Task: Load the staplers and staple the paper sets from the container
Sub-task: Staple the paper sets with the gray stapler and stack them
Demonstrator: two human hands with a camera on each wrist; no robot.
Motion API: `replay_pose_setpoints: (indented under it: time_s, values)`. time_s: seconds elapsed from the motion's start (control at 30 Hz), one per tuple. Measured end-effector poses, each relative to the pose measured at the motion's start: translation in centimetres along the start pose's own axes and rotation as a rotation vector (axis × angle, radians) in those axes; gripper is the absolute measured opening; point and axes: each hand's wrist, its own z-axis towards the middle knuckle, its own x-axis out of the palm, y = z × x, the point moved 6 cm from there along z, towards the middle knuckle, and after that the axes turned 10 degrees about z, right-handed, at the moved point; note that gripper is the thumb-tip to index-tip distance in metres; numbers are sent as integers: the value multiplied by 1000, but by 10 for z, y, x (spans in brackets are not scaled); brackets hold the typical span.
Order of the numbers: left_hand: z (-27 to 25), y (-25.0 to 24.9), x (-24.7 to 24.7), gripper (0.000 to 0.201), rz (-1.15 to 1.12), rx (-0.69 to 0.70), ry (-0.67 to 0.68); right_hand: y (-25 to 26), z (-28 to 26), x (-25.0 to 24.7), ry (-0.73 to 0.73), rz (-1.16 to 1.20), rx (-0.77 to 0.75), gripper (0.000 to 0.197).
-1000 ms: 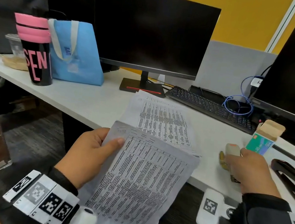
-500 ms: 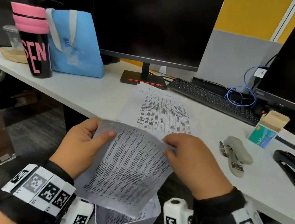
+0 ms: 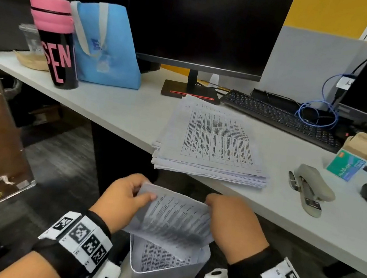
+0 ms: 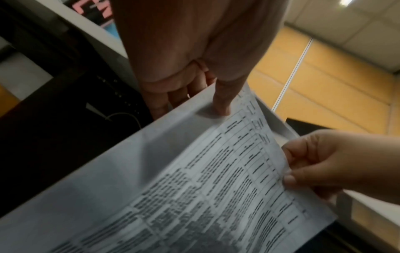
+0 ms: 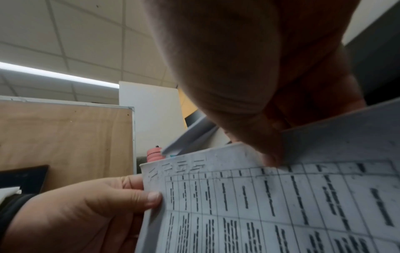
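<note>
Both hands pinch one paper set (image 3: 173, 217) by its top corners, below the desk (image 3: 120, 111) edge: left hand (image 3: 122, 201) thumb on top, right hand (image 3: 234, 223) at the opposite corner. Best to square the sheets before reaching for the grey stapler (image 3: 312, 190). Only the right wrist view shows staples (image 5: 181, 166) already in the left corner.

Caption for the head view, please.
Both hands, left hand and right hand, grip a printed paper set below the desk edge; grey stapler idle.

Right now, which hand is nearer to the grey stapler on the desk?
Right. The right hand holds the paper set below and left of the grey stapler; the left hand is farther left.
</note>
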Motion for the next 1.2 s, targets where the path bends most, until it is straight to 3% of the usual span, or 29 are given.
replay_pose_setpoints:
  time_s: [0.17,0.43,0.5,0.6,0.7,0.83,0.9,1.0,1.1,1.2]
  values:
    - [-1,25,28,21,15,-19,98,-14,1,8,56,-52,54,19]
    - [5,32,32,15,35,-73,108,-17,7,13,54,-31,54,27]
    - [4,35,28,24,82,-95,90,-16,9,18,64,10,44,35]
    - [5,30,19,54,117,-58,27,-11,13,16,41,154,-11,40]
    - [10,15,6,65,42,-21,-95,0,11,-8,-134,327,-119,27]
    - [11,-19,-11,43,-84,55,-300,8,5,-51,-556,357,-253,14]
    - [8,-34,-18,29,-99,94,-376,5,11,-59,-627,282,-273,16]
    - [4,-52,-22,23,-91,160,-393,-1,31,-55,-507,275,-232,25]
    - [-1,-68,-19,18,102,230,-369,-5,44,-46,-300,276,-161,36]
    - [-1,-67,-16,16,273,236,-361,-6,49,-45,-265,220,-136,37]
